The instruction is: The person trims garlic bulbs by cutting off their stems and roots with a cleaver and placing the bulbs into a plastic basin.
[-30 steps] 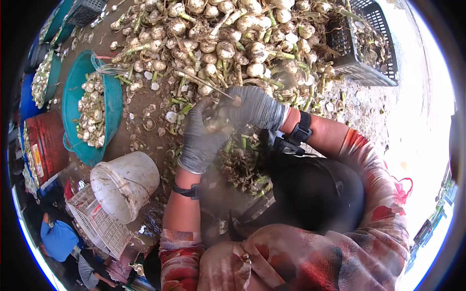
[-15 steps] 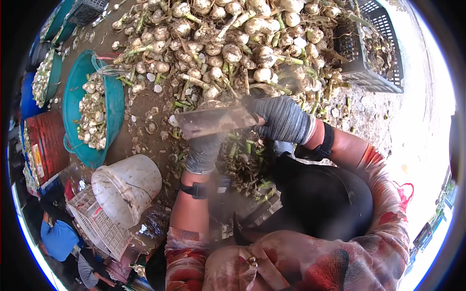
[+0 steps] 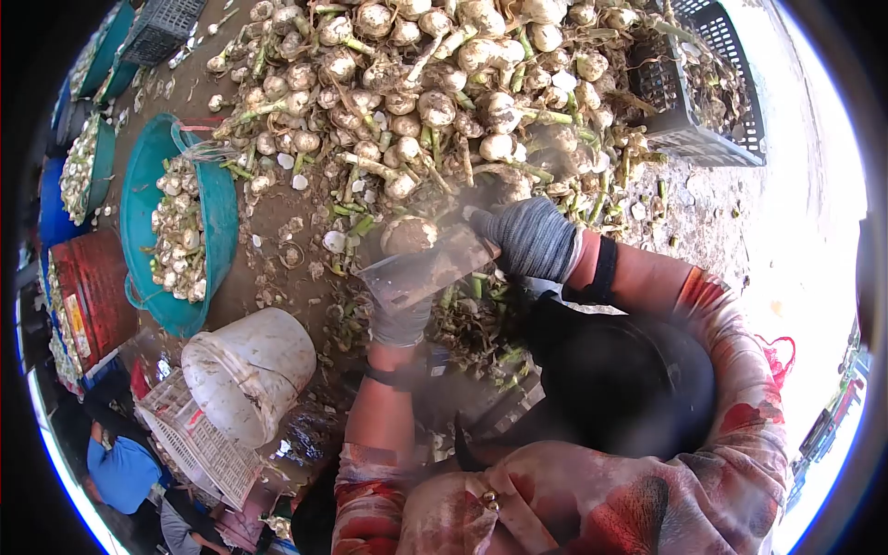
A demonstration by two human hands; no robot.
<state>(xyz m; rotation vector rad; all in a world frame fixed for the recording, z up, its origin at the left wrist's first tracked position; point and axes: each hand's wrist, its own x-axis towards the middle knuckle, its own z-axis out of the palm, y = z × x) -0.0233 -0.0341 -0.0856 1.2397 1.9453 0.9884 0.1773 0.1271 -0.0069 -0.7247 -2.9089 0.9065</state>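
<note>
My right hand (image 3: 536,239), in a grey knit glove, is closed round the handle of a knife. The wide blade of the knife (image 3: 430,268) points left and lies across the front of my left hand. Below the blade shows part of my gloved left hand (image 3: 400,324); a round garlic bulb (image 3: 408,236) stands just above the blade, held by that hand, whose fingers are mostly hidden. Beyond both hands spreads a big heap of garlic bulbs with stems (image 3: 435,109). Cut stems and roots (image 3: 481,324) lie beneath the hands.
A teal tub (image 3: 222,208) with garlic stands at the left, near a red bucket (image 3: 97,296), a white bucket (image 3: 250,370) and a pale crate (image 3: 199,444). A black crate (image 3: 703,139) is at upper right. Another person (image 3: 125,474) is at lower left.
The knife, thin and edge-on at first, now shows its broad blade, tilted up to the right. My hands have moved apart, and a bulb has come into view above the blade.
</note>
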